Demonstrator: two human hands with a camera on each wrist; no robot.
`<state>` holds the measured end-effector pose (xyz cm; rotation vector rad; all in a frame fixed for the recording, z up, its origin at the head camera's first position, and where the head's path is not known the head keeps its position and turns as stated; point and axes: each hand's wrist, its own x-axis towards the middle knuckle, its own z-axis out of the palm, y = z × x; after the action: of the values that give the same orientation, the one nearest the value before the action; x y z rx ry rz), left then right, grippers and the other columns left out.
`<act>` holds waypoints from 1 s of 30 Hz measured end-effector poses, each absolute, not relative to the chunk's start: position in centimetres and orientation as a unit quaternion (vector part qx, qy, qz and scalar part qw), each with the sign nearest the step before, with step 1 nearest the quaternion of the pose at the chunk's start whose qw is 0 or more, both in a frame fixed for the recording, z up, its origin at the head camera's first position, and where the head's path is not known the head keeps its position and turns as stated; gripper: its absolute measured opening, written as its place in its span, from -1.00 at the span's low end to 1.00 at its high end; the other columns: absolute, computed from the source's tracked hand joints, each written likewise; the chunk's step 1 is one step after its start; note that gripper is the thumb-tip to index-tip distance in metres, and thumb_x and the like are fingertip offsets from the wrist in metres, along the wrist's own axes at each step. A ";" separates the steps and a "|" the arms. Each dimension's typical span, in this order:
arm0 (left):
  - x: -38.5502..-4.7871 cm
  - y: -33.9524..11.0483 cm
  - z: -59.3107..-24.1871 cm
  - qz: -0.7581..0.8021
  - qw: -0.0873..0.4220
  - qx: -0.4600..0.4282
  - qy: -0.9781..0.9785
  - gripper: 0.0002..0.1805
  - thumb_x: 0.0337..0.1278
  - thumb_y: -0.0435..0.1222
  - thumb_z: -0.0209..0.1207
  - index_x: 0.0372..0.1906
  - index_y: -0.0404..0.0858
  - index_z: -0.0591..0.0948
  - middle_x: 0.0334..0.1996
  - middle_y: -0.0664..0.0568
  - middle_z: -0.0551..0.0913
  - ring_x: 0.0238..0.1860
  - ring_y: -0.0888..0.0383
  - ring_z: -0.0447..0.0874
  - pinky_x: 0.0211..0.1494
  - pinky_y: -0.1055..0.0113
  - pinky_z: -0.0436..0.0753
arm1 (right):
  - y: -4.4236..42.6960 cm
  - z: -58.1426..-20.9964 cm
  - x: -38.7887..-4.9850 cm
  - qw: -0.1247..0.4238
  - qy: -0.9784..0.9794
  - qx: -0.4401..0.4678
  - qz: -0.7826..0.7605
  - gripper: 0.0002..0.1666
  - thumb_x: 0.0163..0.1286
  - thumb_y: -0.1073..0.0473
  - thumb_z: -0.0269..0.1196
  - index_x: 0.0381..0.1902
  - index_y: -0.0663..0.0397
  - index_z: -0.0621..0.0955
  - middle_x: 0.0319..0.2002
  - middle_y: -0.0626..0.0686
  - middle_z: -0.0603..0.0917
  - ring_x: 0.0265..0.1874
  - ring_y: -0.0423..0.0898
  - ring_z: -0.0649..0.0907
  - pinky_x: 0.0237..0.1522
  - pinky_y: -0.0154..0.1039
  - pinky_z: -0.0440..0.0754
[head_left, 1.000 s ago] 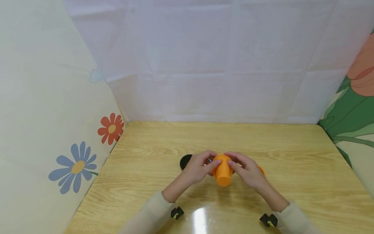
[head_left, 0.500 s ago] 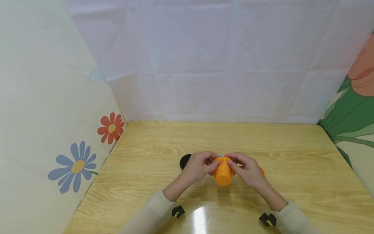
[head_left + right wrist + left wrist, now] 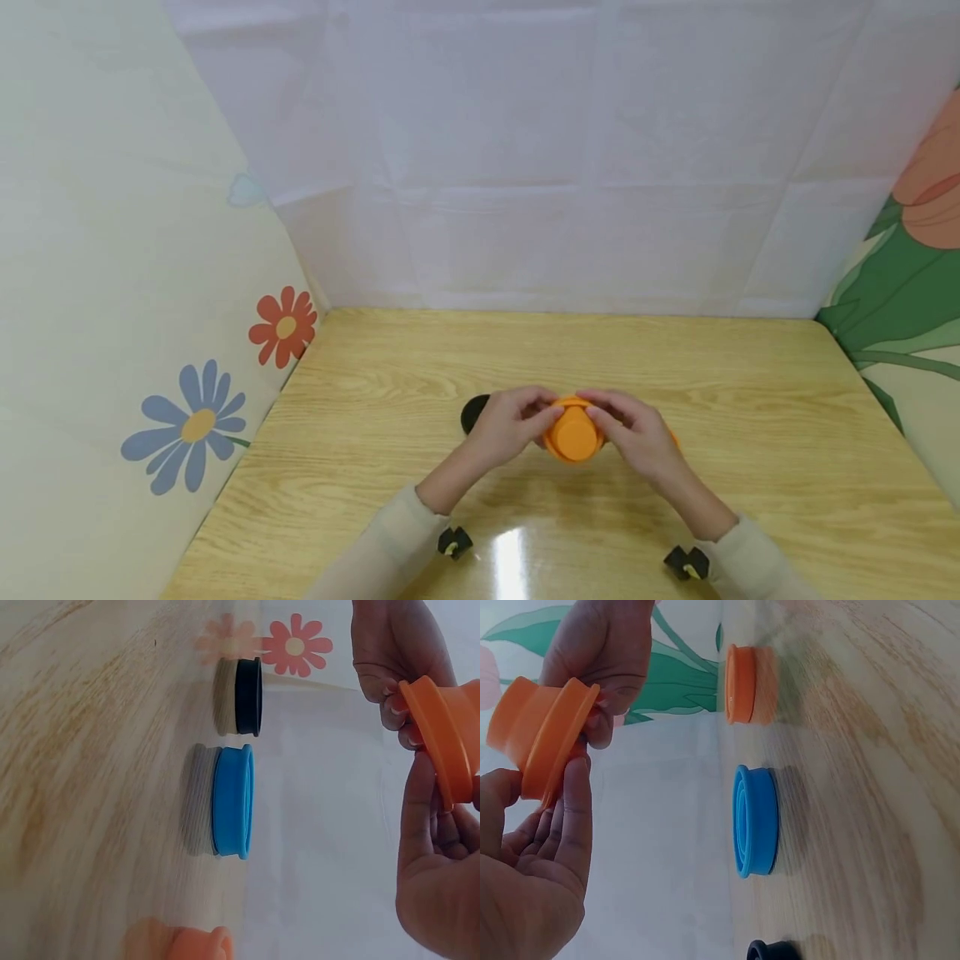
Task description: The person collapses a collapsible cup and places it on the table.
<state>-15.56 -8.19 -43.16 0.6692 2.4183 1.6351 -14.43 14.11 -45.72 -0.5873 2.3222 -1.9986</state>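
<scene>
Both hands hold an orange collapsible cup [image 3: 574, 435] above the table, its round narrow end turned toward the head camera. My left hand [image 3: 507, 427] grips the wide rim from the left, thumb on the near side and fingers beyond. On the opposite side my right hand [image 3: 636, 435] pinches the same rim. In the left wrist view the cup [image 3: 544, 739] is tilted, with a narrower section still standing out from its rim. Beneath it a flattened blue cup [image 3: 757, 821] lies on the table; the hands hide it in the head view.
A flattened black cup [image 3: 474, 412] lies left of the blue one, partly behind the left hand. Another orange cup [image 3: 741, 684] lies on the right. The wood-grain table [image 3: 420, 358] meets a white cloth [image 3: 480, 167] at the back and flowered side panels.
The orange cup appears shorter in the head view, and its round end faces the camera more. A glimpse of blue behind it is now covered. Both hands stay almost in place.
</scene>
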 end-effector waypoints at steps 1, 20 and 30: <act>-15.6 -8.2 -43.2 0.551 0.081 0.223 0.800 -0.76 0.45 -0.27 0.18 0.00 -0.35 0.68 -0.23 -0.13 0.76 -0.40 0.20 0.72 -0.30 -0.01 0.78 | 14.2 -45.7 -14.4 0.015 0.741 -0.191 -0.643 -0.62 0.57 0.19 0.16 0.22 0.25 0.61 0.02 0.28 0.70 -0.33 -0.20 0.69 -0.31 -0.27 0.75; -15.6 -9.0 -42.9 0.577 0.199 0.220 0.761 -0.68 0.42 -0.17 0.22 0.06 -0.33 0.60 -0.22 -0.07 0.66 -0.26 0.11 0.69 -0.09 -0.21 0.72 | 15.3 -45.1 -14.7 0.113 0.709 -0.259 -0.647 -0.57 0.54 0.23 0.18 0.29 0.24 0.52 0.10 0.21 0.64 -0.08 -0.12 0.66 -0.13 -0.22 0.74; -15.4 -8.9 -42.9 0.492 0.151 0.254 0.819 -0.83 0.33 -0.19 0.28 -0.14 -0.20 0.65 -0.33 0.11 0.63 -0.28 0.20 0.56 -0.32 0.41 0.62 | 15.1 -45.0 -14.8 0.107 0.719 -0.322 -0.606 -0.69 0.52 0.29 0.20 0.18 0.17 0.57 -0.07 0.16 0.62 -0.17 -0.14 0.60 -0.26 -0.18 0.77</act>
<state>-15.44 -8.93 -42.92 0.7302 2.3515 1.4133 -14.81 15.06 -44.98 -0.9492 2.1166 -1.7850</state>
